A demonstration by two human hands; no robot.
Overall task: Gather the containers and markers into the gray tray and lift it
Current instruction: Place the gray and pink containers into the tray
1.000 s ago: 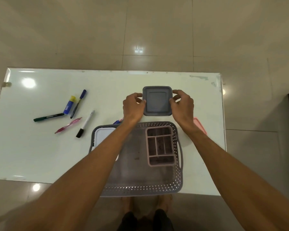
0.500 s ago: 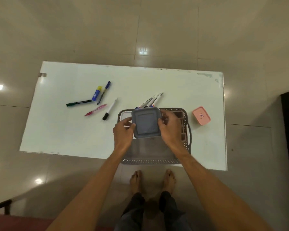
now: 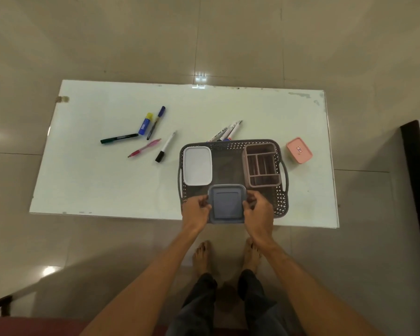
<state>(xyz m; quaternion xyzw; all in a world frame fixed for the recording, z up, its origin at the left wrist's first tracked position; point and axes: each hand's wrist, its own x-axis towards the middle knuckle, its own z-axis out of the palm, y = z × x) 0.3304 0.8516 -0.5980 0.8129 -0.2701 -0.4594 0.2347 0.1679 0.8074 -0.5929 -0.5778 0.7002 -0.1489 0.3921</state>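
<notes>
The gray tray (image 3: 282, 204) sits at the table's near edge. Inside it lie a white-lidded container (image 3: 197, 165) at the left and a pink divided organizer (image 3: 262, 166) at the right. I hold a gray square container (image 3: 227, 203) over the tray's near middle, my left hand (image 3: 196, 210) on its left side and my right hand (image 3: 258, 210) on its right side. A pink container (image 3: 299, 150) rests on the table right of the tray. Several markers (image 3: 227, 134) lie just behind the tray, and more pens, such as a white marker (image 3: 166, 147), lie to the left.
The white table (image 3: 95, 180) stands on a tiled floor. A green marker (image 3: 118, 138), a blue marker (image 3: 156, 122), a pink pen (image 3: 144, 148) and a blue-and-yellow glue stick (image 3: 145, 123) are scattered at the left. My bare feet (image 3: 201, 257) stand below the table edge.
Both hands carried the gray square container from the table behind the tray, over it, down to the tray's near middle. The camera has pulled back and up.
</notes>
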